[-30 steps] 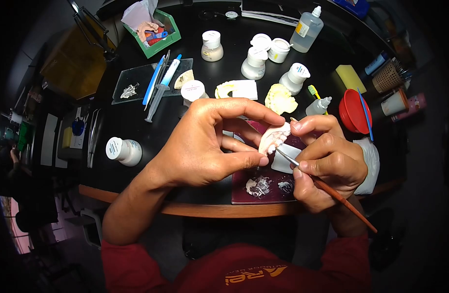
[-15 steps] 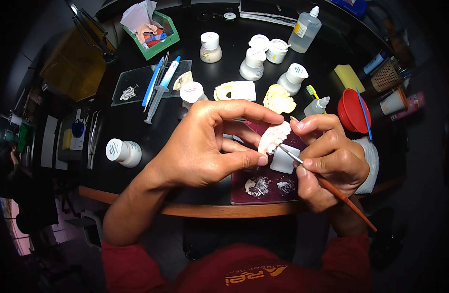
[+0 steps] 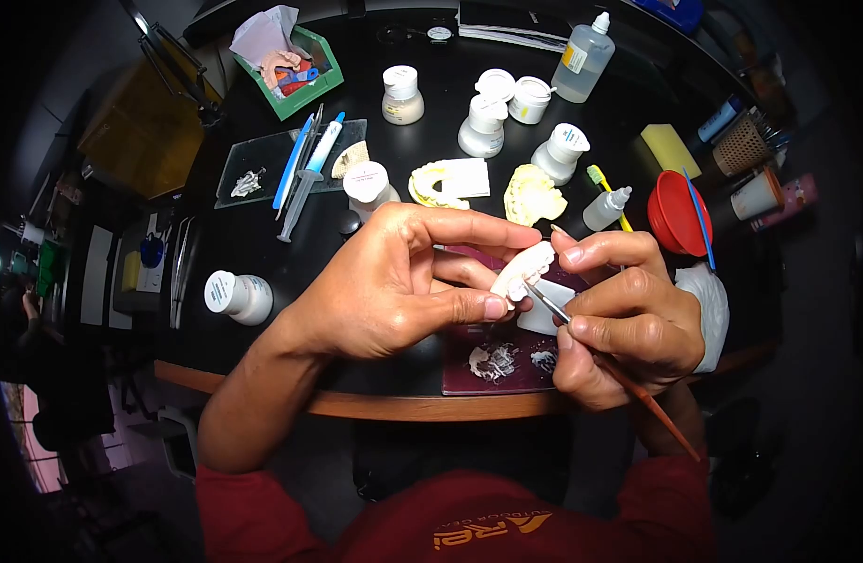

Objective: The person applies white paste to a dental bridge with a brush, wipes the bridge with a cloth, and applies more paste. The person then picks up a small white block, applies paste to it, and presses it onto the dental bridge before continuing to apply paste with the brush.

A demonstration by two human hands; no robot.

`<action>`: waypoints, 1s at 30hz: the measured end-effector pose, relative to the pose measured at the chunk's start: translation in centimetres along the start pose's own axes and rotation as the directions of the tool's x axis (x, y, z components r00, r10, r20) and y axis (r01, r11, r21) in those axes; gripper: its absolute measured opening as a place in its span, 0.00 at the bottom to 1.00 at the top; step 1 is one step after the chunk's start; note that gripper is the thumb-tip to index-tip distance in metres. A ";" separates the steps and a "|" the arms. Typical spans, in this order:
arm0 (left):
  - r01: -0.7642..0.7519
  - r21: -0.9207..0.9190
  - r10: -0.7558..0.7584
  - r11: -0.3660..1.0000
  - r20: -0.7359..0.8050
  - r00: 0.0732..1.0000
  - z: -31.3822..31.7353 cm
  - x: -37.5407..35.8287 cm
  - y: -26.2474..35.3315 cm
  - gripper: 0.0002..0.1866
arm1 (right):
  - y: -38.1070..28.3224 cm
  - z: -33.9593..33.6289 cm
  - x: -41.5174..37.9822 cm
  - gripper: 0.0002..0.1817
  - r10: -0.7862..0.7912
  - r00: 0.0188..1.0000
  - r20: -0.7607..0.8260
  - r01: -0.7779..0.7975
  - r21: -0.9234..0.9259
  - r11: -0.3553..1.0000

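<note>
Between the thumb and fingers of my left hand (image 3: pixel 385 272) is a curved pale dental model (image 3: pixel 522 275) with a row of teeth. My right hand (image 3: pixel 633 314) pinches a fine brush (image 3: pixel 643 399) with a reddish-brown handle and metal ferrule. Its tip is right at the teeth, and a right fingertip sits close to the model's upper end. Below both hands lies a dark red slab (image 3: pixel 460 371) bearing smears of white paste (image 3: pixel 492 361). A white block (image 3: pixel 547 310) shows partly behind the brush.
Yellowish dental casts (image 3: pixel 533 195) and lidded powder jars (image 3: pixel 369 186) stand beyond my hands. A glass plate (image 3: pixel 234 169) holds a syringe (image 3: pixel 311 174) at left. To the right are a red bowl (image 3: pixel 671 211), a dropper bottle (image 3: pixel 605 208) and a folded white tissue (image 3: pixel 708 314).
The dental model has tilted in my left hand, so its teeth show less openly. My right hand has shifted slightly left, and the brush handle points down more steeply.
</note>
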State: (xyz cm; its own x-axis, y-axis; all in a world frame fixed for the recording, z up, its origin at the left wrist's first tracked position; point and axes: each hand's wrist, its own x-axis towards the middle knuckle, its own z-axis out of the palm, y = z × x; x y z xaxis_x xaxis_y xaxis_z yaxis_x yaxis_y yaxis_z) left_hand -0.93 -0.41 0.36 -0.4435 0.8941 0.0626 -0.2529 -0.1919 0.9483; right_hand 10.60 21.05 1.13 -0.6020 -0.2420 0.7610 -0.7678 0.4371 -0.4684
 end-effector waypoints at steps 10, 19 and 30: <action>-0.017 0.044 0.018 0.999 -0.010 1.000 0.1 0.0 0.3 0.30 | 0.3 0.4 0.2 0.10 -0.041 0.998 -0.052 0.041 0.002 0.999; 0.044 0.083 -0.040 0.996 -0.049 0.998 0.0 -0.2 0.5 0.29 | 0.0 0.1 0.1 0.14 0.014 1.000 0.013 -0.014 0.001 1.000; 0.031 0.095 -0.025 0.995 -0.067 0.997 0.2 -0.2 0.6 0.29 | 0.2 0.3 0.2 0.08 -0.033 0.999 -0.005 0.033 -0.016 0.999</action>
State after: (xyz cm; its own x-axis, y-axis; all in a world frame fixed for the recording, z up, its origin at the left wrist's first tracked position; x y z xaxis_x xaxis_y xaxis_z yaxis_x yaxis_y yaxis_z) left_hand -0.85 -0.66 1.01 -0.4936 0.8695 0.0180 -0.1842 -0.1247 0.9749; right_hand 10.22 20.80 1.06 -0.5752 -0.2522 0.7782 -0.7836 0.4428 -0.4358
